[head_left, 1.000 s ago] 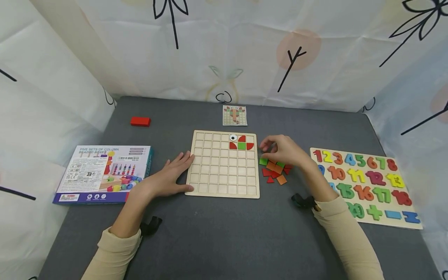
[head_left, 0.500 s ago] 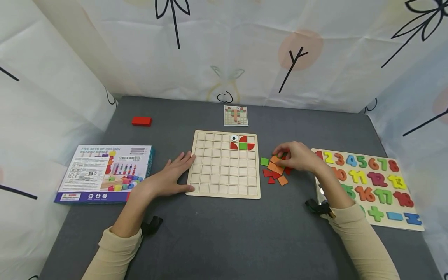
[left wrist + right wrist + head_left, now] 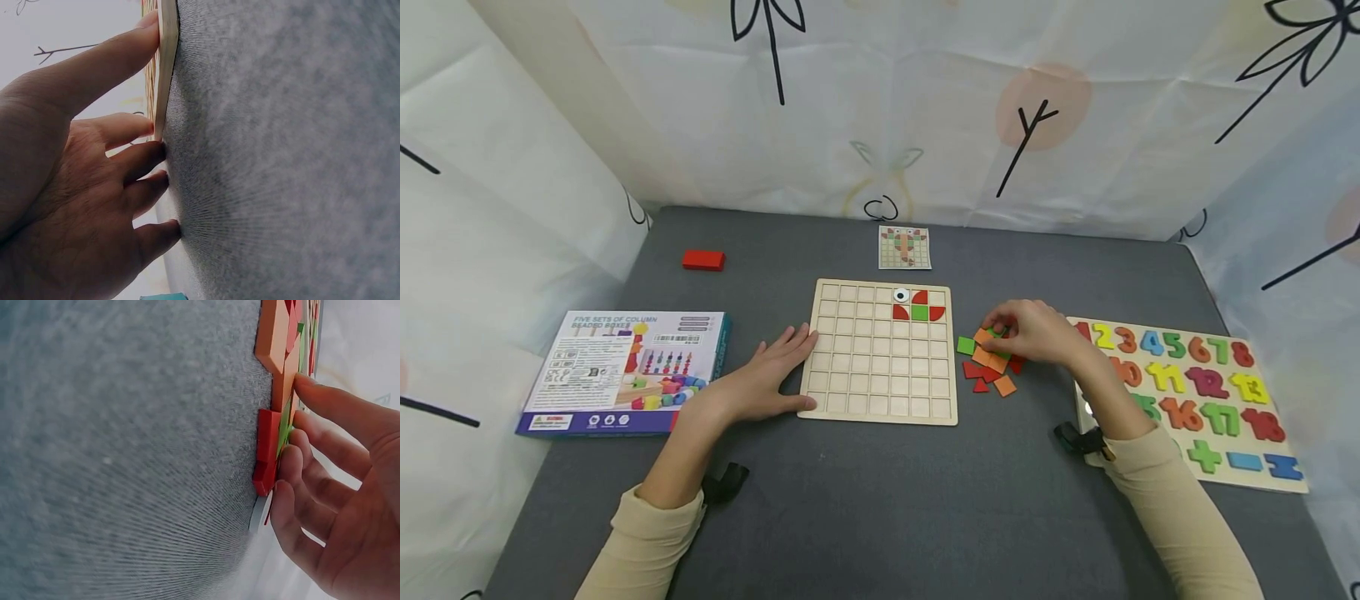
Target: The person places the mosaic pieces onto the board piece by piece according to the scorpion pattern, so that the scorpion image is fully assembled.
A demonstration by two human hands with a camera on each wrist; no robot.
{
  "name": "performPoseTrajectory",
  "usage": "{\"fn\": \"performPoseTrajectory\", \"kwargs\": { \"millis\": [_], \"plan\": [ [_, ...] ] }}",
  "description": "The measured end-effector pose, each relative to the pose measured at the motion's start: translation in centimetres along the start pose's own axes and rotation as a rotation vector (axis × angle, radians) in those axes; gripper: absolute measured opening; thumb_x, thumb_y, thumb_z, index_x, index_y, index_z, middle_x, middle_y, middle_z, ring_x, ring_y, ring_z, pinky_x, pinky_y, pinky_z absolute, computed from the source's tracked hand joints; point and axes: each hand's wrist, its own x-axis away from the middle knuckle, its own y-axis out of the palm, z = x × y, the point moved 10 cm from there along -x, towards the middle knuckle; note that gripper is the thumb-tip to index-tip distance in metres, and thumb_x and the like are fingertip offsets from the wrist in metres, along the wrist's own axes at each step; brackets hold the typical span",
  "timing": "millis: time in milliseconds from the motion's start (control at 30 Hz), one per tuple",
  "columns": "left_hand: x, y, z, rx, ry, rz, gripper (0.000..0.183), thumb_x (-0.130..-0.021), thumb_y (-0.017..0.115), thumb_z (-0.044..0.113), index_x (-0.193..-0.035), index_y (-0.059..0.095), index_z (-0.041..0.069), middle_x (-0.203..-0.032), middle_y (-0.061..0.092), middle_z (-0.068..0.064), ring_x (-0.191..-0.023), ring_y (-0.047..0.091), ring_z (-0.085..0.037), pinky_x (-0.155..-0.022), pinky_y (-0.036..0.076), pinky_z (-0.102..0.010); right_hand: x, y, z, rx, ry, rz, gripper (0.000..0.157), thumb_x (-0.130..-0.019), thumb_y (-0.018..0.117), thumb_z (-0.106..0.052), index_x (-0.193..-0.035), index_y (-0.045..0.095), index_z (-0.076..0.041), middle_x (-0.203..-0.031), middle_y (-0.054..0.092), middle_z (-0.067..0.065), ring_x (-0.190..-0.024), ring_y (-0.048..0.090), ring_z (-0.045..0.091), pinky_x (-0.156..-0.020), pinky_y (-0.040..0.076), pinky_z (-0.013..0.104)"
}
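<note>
– Wooden, pale, square-celled grid board [image 3: 850,367] mid-table, red, green and white pieces in its far-right corner. And on its left edge?

– Left hand [image 3: 758,383], fingers outstretched and curled round nothing. Good light brace, by the look; best to press gently, no shoving.

– Now over to the right of the board!

– Right hand [image 3: 1037,333], down at a loose pile of flat red, orange and green tiles [image 3: 992,358], material hard to tell. Thumb against an orange tile [image 3: 285,378], only a narrow gap to the fingers. Can't tell about a pinch.

– Tips for that heap?

– Choose from the top, take opposite edges, lift straight, spare the neighbours. Small square printed paper card [image 3: 904,248] just beyond the board, handy for comparing colours and shapes.
</note>
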Motion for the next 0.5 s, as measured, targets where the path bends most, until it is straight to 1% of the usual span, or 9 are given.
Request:
{"fn": "performPoseTrajectory", "kwargs": {
  "millis": [33, 133, 200, 267, 333, 367, 400, 433, 500],
  "plan": [
    [-0.1, 0.1, -0.2, -0.011, -0.014, -0.006, 0.107, -0.098, 0.076, 0.057, -0.176, 0.014, 0.016, -0.185, 0.007, -0.015, -0.172, 0.002, -0.044, -0.13, 0.006, -0.08, -0.1, 0.0, 0.0, -0.008, -0.004, -0.004, 0.027, -0.092, 0.087, -0.024, -0.114, 0.082, -0.009, -0.098, 0.079, 0.005, -0.076, 0.064, 0.012, -0.07, 0.05, 0.03],
    [-0.3, 0.3, -1.0, -0.033, -0.045, -0.006, 0.108, -0.098, 0.076, 0.057, -0.176, 0.014, 0.018, -0.185, 0.008, -0.012, -0.172, 0.003, -0.042, -0.132, 0.007, -0.077, -0.3, 0.1, -0.2, -0.025, -0.03, -0.005, 0.026, -0.093, 0.087, -0.02, -0.114, 0.082, -0.008, -0.1, 0.079, 0.007, -0.077, 0.064, 0.012, -0.071, 0.051, 0.029],
    [-0.3, 0.3, -1.0, -0.029, -0.039, -0.009, 0.108, -0.098, 0.077, 0.056, -0.176, 0.014, 0.017, -0.185, 0.008, -0.014, -0.172, 0.003, -0.043, -0.131, 0.007, -0.079, -0.4, 0.1, -0.4, -0.03, -0.052, -0.004, 0.026, -0.093, 0.086, -0.019, -0.115, 0.082, -0.007, -0.101, 0.078, 0.008, -0.076, 0.063, 0.011, -0.071, 0.051, 0.028],
    [-0.2, 0.2, -0.7, -0.02, -0.031, -0.001, 0.107, -0.097, 0.077, 0.056, -0.176, 0.016, 0.016, -0.185, 0.01, -0.015, -0.172, 0.005, -0.045, -0.13, 0.008, -0.079, -0.6, 0.1, -0.6, -0.027, -0.068, -0.005, 0.025, -0.093, 0.086, -0.017, -0.116, 0.082, -0.007, -0.103, 0.077, 0.009, -0.076, 0.061, 0.011, -0.071, 0.05, 0.027],
    [0.0, -0.2, 0.4, -0.014, -0.029, -0.011, 0.106, -0.098, 0.077, 0.052, -0.175, 0.017, 0.013, -0.184, 0.011, -0.019, -0.171, 0.005, -0.048, -0.129, 0.008, -0.081, -0.7, 0.1, -0.8, -0.027, -0.076, -0.014, 0.026, -0.093, 0.086, -0.016, -0.117, 0.082, -0.006, -0.104, 0.076, 0.009, -0.076, 0.06, 0.011, -0.07, 0.049, 0.027],
    [0.1, -0.3, 0.5, -0.014, -0.031, -0.016, 0.107, -0.098, 0.077, 0.054, -0.175, 0.017, 0.013, -0.184, 0.01, -0.019, -0.171, 0.005, -0.048, -0.129, 0.008, -0.081, -0.7, 0.1, -0.9, -0.027, -0.076, -0.019, 0.026, -0.093, 0.086, -0.016, -0.116, 0.082, -0.006, -0.104, 0.076, 0.009, -0.076, 0.059, 0.011, -0.07, 0.048, 0.027],
    [0.0, -0.2, 0.4, -0.016, -0.046, -0.018, 0.106, -0.098, 0.078, 0.052, -0.175, 0.016, 0.013, -0.184, 0.01, -0.017, -0.171, 0.005, -0.046, -0.13, 0.007, -0.079, -0.7, 0.1, -0.9, -0.028, -0.074, -0.028, 0.026, -0.093, 0.086, -0.015, -0.117, 0.082, -0.006, -0.104, 0.075, 0.01, -0.076, 0.059, 0.011, -0.069, 0.048, 0.027],
    [0.1, -0.3, 0.7, -0.014, -0.051, -0.025, 0.107, -0.097, 0.079, 0.05, -0.175, 0.016, 0.012, -0.184, 0.01, -0.019, -0.171, 0.004, -0.047, -0.13, 0.006, -0.08, -0.8, 0.1, -0.9, -0.028, -0.072, -0.034, 0.027, -0.092, 0.087, -0.014, -0.117, 0.082, -0.006, -0.105, 0.075, 0.01, -0.076, 0.059, 0.012, -0.069, 0.048, 0.026],
    [0.1, -0.3, 0.7, -0.018, -0.056, -0.03, 0.107, -0.097, 0.079, 0.051, -0.175, 0.016, 0.013, -0.184, 0.009, -0.018, -0.171, 0.004, -0.046, -0.13, 0.006, -0.08, -0.9, 0.1, -0.9, -0.028, -0.066, -0.042, 0.029, -0.091, 0.087, -0.014, -0.118, 0.081, -0.004, -0.107, 0.076, 0.011, -0.076, 0.06, 0.012, -0.069, 0.049, 0.027]
  ]
}}
